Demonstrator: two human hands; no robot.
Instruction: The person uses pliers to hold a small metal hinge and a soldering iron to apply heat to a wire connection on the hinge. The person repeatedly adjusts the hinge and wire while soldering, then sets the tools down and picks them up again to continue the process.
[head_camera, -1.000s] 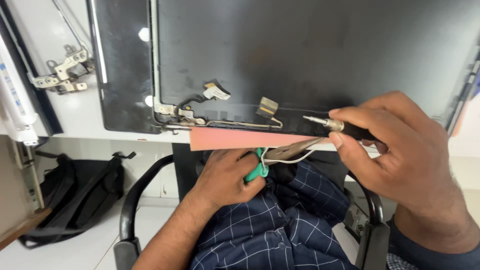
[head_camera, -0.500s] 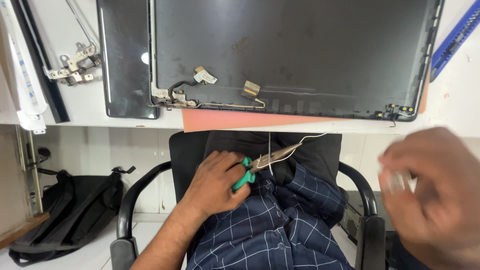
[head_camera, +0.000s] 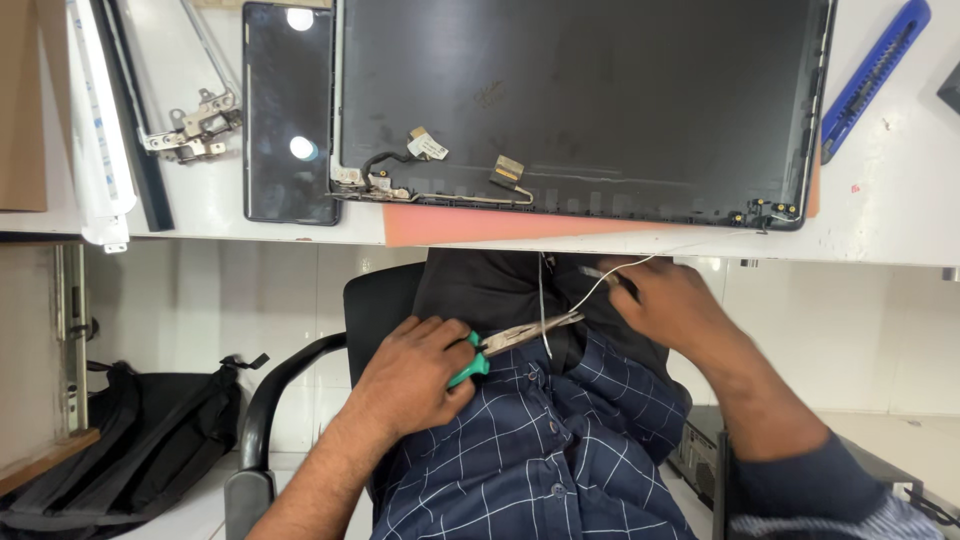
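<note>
**Right hand down on the wire, pliers at the lap**

Since the earlier frame my right hand (head_camera: 672, 300) has dropped from the near right to just under the bench edge, and my view has tipped toward the table.

Far across the white bench (head_camera: 900, 200) lies the dark laptop lid panel (head_camera: 580, 100), inside face up, on a salmon-pink sheet (head_camera: 470, 225). Left of it are a black phone (head_camera: 290, 110) and loose metal hinges (head_camera: 195, 130); at far right is a blue utility knife (head_camera: 865, 70).

My left hand (head_camera: 415, 375) is wrapped around the green-handled pliers (head_camera: 515, 340), whose tips point right toward a thin white wire (head_camera: 590, 290). My right hand pinches that wire near its upper end.

As I judge it, a hard tug could snap the wire where it runs up past the edge, or the plier tips could nick its insulation.
</note>
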